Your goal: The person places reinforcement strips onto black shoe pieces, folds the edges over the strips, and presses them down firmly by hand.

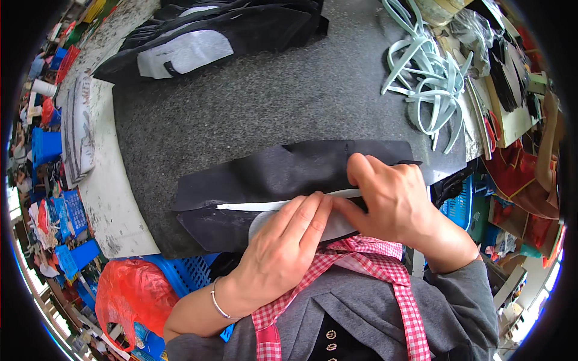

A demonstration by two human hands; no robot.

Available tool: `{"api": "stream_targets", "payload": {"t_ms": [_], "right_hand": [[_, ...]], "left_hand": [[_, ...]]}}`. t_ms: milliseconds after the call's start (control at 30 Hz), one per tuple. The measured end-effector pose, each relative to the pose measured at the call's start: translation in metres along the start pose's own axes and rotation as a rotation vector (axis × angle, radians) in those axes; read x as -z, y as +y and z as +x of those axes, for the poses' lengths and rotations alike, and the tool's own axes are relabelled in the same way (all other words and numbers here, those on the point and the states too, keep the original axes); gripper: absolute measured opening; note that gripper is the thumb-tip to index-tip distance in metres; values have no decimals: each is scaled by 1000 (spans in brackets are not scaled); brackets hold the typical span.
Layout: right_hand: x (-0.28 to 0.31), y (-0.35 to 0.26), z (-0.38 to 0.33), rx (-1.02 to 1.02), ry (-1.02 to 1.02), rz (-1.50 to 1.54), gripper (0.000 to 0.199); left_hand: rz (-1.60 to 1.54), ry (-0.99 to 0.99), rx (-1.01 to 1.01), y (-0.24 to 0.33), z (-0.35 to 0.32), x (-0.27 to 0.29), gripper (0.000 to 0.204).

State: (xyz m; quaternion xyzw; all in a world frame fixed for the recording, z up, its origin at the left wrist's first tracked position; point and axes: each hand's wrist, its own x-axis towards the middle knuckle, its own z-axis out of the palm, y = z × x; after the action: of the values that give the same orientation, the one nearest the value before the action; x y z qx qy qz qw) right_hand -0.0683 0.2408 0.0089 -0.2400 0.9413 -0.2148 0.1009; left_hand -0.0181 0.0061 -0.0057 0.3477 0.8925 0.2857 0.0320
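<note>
A long black sheet piece (259, 168), leather-like and creased along its length, lies across the near part of the dark work mat. Along its fold runs a narrow white strip (244, 206), its left end bare. My left hand (280, 243) rests flat with fingers stretched and close together, their tips pressing on the strip and the piece. A pale grey-white patch (257, 225) on the black piece shows partly beneath that hand. Beyond it, my right hand (394, 201) has its fingers curled, with the strip running in between thumb and forefinger. The strip's right end is hidden there.
A stack of black pieces (265, 30) with whitish patches sits at the far left of the mat (241, 102). Pale blue-green strips (436, 90) lie tangled at far right, near red-handled scissors (494, 127). A red plastic bag (135, 295) and blue basket (180, 271) stand below left.
</note>
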Motion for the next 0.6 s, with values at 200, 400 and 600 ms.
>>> {"api": "stream_targets", "payload": {"t_ms": [200, 400, 600], "right_hand": [[24, 16, -26, -75, 38, 227, 18], [32, 22, -23, -79, 64, 174, 13], [32, 42, -3, -45, -33, 163, 18]], "left_hand": [[86, -127, 51, 8, 5, 0, 57], [238, -149, 48, 13, 7, -1, 58], [228, -169, 69, 16, 12, 1, 58]]}}
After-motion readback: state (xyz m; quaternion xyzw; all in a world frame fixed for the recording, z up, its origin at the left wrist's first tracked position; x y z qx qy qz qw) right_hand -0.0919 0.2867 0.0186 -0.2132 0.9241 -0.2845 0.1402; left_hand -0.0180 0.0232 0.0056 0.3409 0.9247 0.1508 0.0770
